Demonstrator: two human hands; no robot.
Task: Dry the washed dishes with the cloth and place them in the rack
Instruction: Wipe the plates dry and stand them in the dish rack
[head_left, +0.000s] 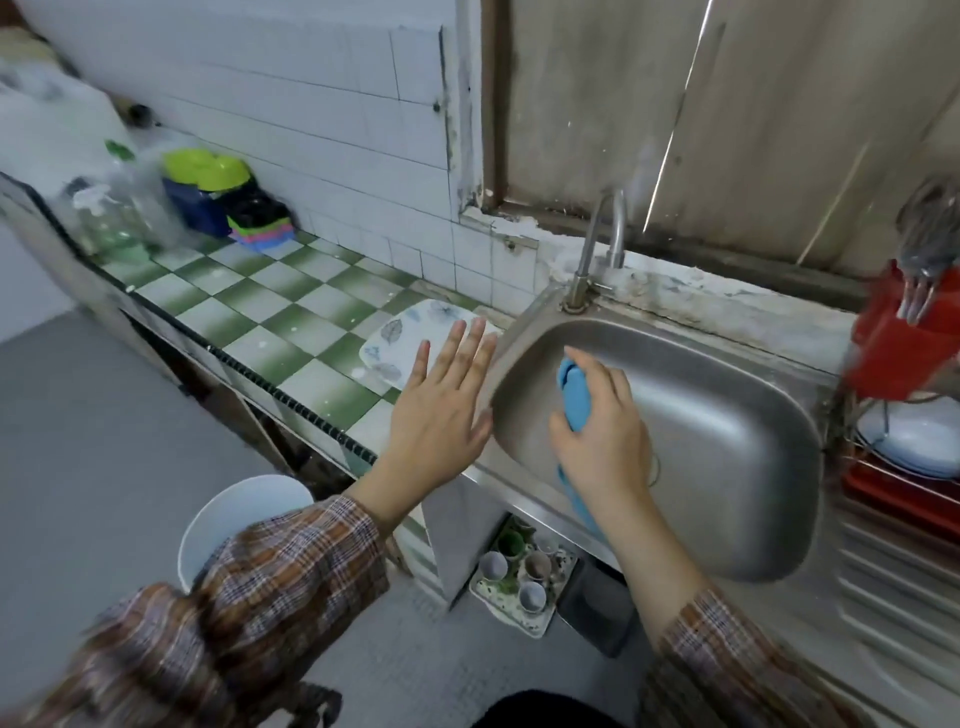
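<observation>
The green-and-white checked tile counter (270, 312) bears the square white leaf-print plate (387, 340), just beside the stainless steel sink (727, 415). The red dish rack (898, 493) stands far right. My left hand (441, 405) spreads straight-fingered over the plate's edge; my right hand (602, 441) grips the blue cloth (574, 400).

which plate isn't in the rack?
The leaf-patterned plate on the checked counter, by the left hand; the plain pale plates sit in the red rack.
</observation>
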